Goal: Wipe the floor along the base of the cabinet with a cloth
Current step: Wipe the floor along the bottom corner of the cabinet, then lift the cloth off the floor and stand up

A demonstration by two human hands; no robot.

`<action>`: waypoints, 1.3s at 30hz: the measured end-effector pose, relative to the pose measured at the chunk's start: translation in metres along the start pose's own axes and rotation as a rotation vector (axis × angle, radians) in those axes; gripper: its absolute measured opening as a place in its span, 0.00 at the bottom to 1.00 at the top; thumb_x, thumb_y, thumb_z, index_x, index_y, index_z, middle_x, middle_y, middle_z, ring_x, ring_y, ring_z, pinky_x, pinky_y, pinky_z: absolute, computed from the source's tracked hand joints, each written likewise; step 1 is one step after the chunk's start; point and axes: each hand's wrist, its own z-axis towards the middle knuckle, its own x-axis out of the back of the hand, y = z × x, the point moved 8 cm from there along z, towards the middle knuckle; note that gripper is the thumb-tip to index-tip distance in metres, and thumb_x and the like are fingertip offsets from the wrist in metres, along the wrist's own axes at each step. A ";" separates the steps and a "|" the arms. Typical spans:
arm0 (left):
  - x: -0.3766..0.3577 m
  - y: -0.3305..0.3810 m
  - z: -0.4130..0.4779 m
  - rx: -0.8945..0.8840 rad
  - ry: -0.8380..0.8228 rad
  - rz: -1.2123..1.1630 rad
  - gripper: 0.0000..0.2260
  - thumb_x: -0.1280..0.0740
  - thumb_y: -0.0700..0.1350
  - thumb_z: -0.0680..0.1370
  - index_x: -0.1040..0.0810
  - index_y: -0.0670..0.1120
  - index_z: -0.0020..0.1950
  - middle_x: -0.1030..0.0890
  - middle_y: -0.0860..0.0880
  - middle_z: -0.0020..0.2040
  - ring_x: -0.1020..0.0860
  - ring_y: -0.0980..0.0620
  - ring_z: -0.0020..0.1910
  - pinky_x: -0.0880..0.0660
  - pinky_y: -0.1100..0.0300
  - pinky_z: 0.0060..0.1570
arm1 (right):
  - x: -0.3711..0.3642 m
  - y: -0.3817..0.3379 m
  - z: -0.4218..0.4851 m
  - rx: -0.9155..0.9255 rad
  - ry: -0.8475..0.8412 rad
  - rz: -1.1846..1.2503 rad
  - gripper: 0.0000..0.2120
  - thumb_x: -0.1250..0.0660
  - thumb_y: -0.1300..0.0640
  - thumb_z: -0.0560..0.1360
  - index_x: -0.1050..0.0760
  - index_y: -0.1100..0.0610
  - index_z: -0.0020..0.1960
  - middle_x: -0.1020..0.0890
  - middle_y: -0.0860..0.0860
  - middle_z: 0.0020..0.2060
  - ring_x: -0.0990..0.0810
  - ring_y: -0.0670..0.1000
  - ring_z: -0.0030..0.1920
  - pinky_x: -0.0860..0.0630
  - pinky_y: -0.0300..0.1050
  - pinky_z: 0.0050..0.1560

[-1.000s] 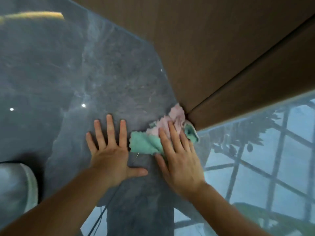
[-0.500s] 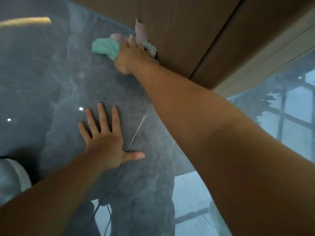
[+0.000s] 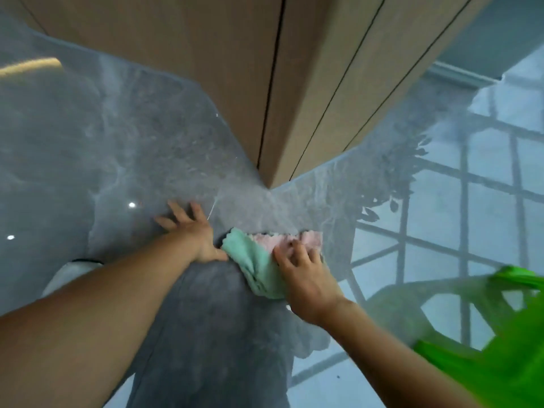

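Cloth under right hand; no writing

The floor looks like polished grey stone with pale veining, glossy enough to mirror ceiling lights and a window grid. The cabinet has a matt, light brown wood-look face with fine grain and thin dark seams between its panels. The cloth is soft, fluffy terry-like fabric, mint green on one part and pale pink on another, with scalloped edges.
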 end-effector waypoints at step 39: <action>0.101 0.290 -0.600 -1.041 -0.577 -0.092 0.15 0.23 0.33 0.66 0.18 0.38 0.52 0.21 0.47 0.37 0.26 0.60 0.30 0.26 0.67 0.28 | 0.268 0.080 -0.581 -0.889 0.791 1.297 0.19 0.22 0.60 0.66 0.20 0.56 0.56 0.17 0.51 0.45 0.21 0.49 0.45 0.22 0.48 0.52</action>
